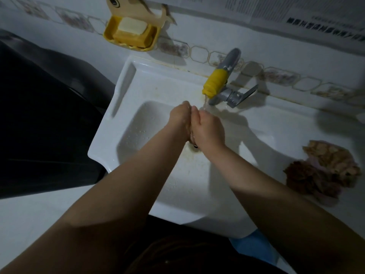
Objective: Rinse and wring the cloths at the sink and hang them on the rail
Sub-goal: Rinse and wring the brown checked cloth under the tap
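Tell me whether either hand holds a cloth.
No: left hand and right hand press together bare; cloths lie on the counter.

A home washroom: white basin (122, 123), wall tap (227, 84), patterned tiles (199, 53), and a soap dish (131, 33).

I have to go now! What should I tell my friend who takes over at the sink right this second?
Left hand and right hand: pressed together under the running tap, over the basin, holding no cloth.
Cloths: bunched in a heap on the counter right of the basin.
Done: unclear whether they are rinsed or wrung.
Left: check them, rinse and wring if needed, then hang them. No rail is in view.
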